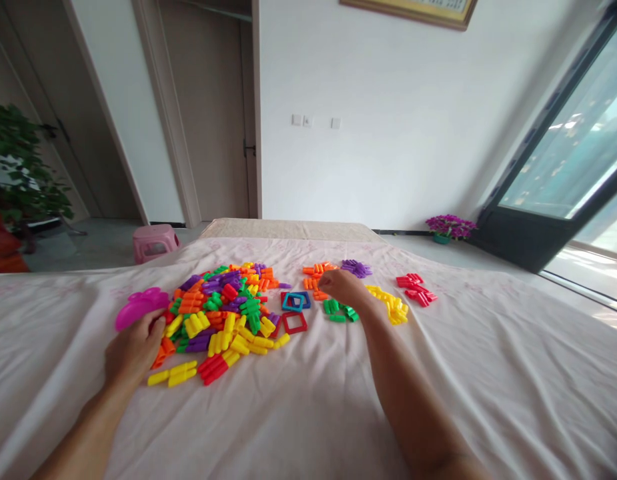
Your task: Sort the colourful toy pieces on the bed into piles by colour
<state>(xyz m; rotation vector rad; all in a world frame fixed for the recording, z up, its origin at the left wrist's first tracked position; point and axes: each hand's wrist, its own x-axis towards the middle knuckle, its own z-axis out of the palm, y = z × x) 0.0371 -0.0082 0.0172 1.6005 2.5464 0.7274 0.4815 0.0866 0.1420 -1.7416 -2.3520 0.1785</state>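
Note:
A large mixed heap of coloured plastic pieces (pixel 223 307) lies left of centre on the pale cloth. At its left edge is my left hand (pixel 135 347), fingers closed beside orange and yellow pieces; what they hold, if anything, is too small to name. My right hand (pixel 342 287) hangs over the small orange pile (pixel 315 268), its fingers curled together and their tips hidden. Around it lie a green pile (pixel 341 310), a purple pile (pixel 356 268) and a yellow pile (pixel 395 308). Farther right are red pieces (pixel 417 289).
Square frames, a blue one (pixel 293 302) and a red one (pixel 295 323), lie between heap and piles. A pink dish (pixel 141 307) sits behind my left hand. Beyond the cloth (pixel 298 400) stand a pink stool (pixel 155 241) and purple flowers (pixel 451 227).

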